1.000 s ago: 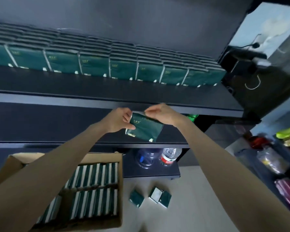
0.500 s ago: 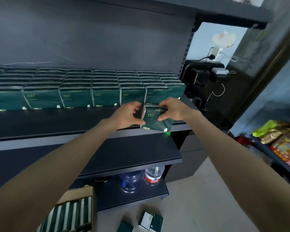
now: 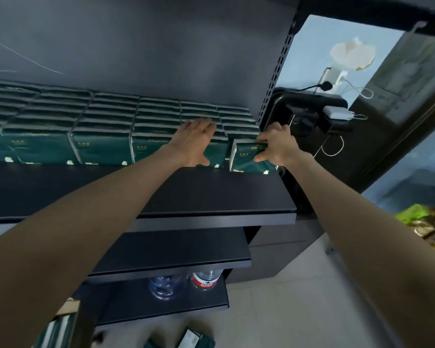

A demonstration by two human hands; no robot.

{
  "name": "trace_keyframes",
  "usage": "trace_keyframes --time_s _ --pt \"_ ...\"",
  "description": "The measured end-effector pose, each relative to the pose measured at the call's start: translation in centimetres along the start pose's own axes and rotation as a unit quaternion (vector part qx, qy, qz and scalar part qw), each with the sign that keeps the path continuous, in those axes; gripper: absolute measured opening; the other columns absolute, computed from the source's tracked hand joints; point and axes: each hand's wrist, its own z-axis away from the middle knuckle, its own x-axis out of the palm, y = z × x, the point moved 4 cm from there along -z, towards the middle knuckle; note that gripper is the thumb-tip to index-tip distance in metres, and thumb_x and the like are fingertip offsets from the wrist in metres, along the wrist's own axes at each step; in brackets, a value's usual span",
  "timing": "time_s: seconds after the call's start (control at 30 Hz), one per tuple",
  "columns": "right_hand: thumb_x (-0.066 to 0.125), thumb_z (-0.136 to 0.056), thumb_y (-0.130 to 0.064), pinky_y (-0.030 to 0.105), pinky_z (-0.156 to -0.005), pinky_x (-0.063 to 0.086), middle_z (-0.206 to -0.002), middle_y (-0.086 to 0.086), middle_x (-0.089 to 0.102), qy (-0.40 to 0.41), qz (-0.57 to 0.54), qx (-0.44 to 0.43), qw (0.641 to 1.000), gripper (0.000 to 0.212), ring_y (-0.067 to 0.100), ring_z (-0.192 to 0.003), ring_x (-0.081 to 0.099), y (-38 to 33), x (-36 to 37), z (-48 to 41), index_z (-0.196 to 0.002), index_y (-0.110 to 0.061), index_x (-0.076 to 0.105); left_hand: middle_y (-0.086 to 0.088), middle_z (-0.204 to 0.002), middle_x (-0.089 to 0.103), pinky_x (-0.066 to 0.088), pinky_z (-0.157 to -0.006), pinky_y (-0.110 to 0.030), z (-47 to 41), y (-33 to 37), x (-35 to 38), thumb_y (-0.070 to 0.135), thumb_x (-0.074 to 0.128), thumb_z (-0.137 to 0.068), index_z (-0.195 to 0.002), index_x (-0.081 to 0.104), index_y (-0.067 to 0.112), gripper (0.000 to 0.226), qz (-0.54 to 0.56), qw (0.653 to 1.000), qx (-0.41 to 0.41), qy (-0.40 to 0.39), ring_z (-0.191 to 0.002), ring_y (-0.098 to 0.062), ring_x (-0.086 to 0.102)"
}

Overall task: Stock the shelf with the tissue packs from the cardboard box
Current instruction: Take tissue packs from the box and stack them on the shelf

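A dark green tissue pack (image 3: 246, 159) stands at the right end of the black shelf (image 3: 211, 194), in front of the last row. My right hand (image 3: 274, 144) grips its top right corner, fingers over the top and thumb on the front. My left hand (image 3: 199, 136) lies flat with straight fingers on top of the neighbouring row of stocked green packs (image 3: 98, 129), which fill the back of the shelf in several rows. Only a corner of the cardboard box (image 3: 65, 322) shows at the bottom left, with packs inside.
Two lower black shelves jut out below; water bottles (image 3: 204, 280) stand on the lowest. Loose green packs (image 3: 186, 340) lie on the floor. A perforated shelf upright (image 3: 276, 79) and a black device with cables (image 3: 309, 111) sit right of the shelf. Snack bags (image 3: 427, 222) at far right.
Both hands carried the pack from in front of the lower shelf up to the shelf's right end. My left hand let go and moved onto the stocked row.
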Motion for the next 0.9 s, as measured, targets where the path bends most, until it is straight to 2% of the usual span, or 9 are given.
trace_keyframes --time_s 0.17,0.3,0.47,0.53,0.6,0.67,0.73,0.9 --pt "0.077 -0.077 -0.031 0.047 -0.112 0.024 -0.144 0.007 0.027 -0.01 -0.008 -0.038 0.999 0.064 0.03 -0.134 0.019 0.6 1.9 -3.6 -0.135 -0.022 0.052 -0.011 -0.159 -0.009 -0.001 -0.117 -0.042 -3.1 -0.4 1.5 0.043 0.071 -0.079 -0.151 -0.007 0.006 0.112 -0.044 0.997 -0.032 -0.059 -0.147 -0.024 -0.005" --pt "0.077 -0.077 -0.032 0.047 -0.111 0.025 -0.144 0.007 0.024 -0.007 -0.008 -0.056 0.998 0.062 0.03 -0.135 0.016 0.7 3.1 -5.4 -0.134 -0.021 0.053 -0.012 -0.159 -0.011 -0.001 -0.118 -0.043 -3.9 -0.7 2.6 0.045 0.068 -0.082 -0.15 -0.008 0.005 0.11 -0.074 0.993 -0.039 -0.089 -0.147 -0.025 -0.006" --pt "0.08 -0.072 -0.024 0.042 -0.102 0.034 -0.135 0.008 0.033 0.046 -0.035 -0.071 0.996 0.067 0.029 -0.125 0.03 0.7 4.4 -5.4 -0.127 -0.009 0.045 -0.012 -0.159 -0.01 0.0 -0.118 -0.042 -4.1 -0.7 3.5 0.042 0.065 -0.086 -0.15 -0.009 0.005 0.104 -0.09 0.991 -0.042 -0.095 -0.147 -0.025 -0.005" --pt "0.081 -0.071 -0.022 0.042 -0.103 0.034 -0.14 0.008 0.031 0.063 -0.044 -0.079 0.994 0.078 0.03 -0.128 0.03 0.7 4.7 -5.3 -0.133 -0.008 0.036 -0.012 -0.159 -0.011 0.0 -0.119 -0.042 -4.2 -0.7 3.6 0.041 0.064 -0.086 -0.15 -0.009 0.006 0.104 -0.09 0.99 -0.045 -0.096 -0.147 -0.024 -0.006" --pt "0.08 -0.073 -0.022 0.047 -0.111 0.028 -0.154 0.006 0.018 0.034 -0.055 -0.088 0.994 0.097 0.031 -0.14 0.018 0.8 5.1 -5.5 -0.148 -0.013 0.019 -0.012 -0.159 -0.011 0.001 -0.119 -0.042 -4.2 -0.8 3.6 0.04 0.064 -0.086 -0.15 -0.01 0.006 0.103 -0.089 0.99 -0.047 -0.096 -0.147 -0.024 -0.006" --pt "0.076 -0.078 -0.024 0.049 -0.115 0.018 -0.16 0.001 0.004 -0.008 -0.041 -0.098 0.994 0.102 0.03 -0.146 0.004 1.0 5.4 -5.8 -0.153 -0.02 0.006 -0.011 -0.159 -0.012 0.001 -0.119 -0.041 -4.3 -0.8 3.6 0.039 0.064 -0.087 -0.15 -0.01 0.006 0.103 -0.084 0.991 -0.049 -0.096 -0.147 -0.024 -0.006" --pt "0.072 -0.083 -0.026 0.049 -0.116 0.014 -0.161 -0.001 0.0 -0.035 -0.015 -0.103 0.994 0.097 0.028 -0.147 -0.002 1.0 5.5 -6.1 -0.153 -0.023 0.005 -0.011 -0.159 -0.012 0.001 -0.119 -0.041 -4.3 -0.8 3.6 0.039 0.064 -0.087 -0.15 -0.011 0.006 0.103 -0.082 0.991 -0.048 -0.097 -0.147 -0.024 -0.006" --pt "0.07 -0.084 -0.027 0.051 -0.117 0.011 -0.161 -0.001 -0.001 -0.061 0.01 -0.093 0.994 0.095 0.028 -0.147 -0.004 0.8 5.6 -6.4 -0.153 -0.024 0.005 -0.011 -0.159 -0.012 0.001 -0.119 -0.042 -4.5 -0.7 3.6 0.043 0.063 -0.087 -0.15 -0.012 0.007 0.104 -0.092 0.989 -0.045 -0.11 -0.147 -0.024 -0.007"
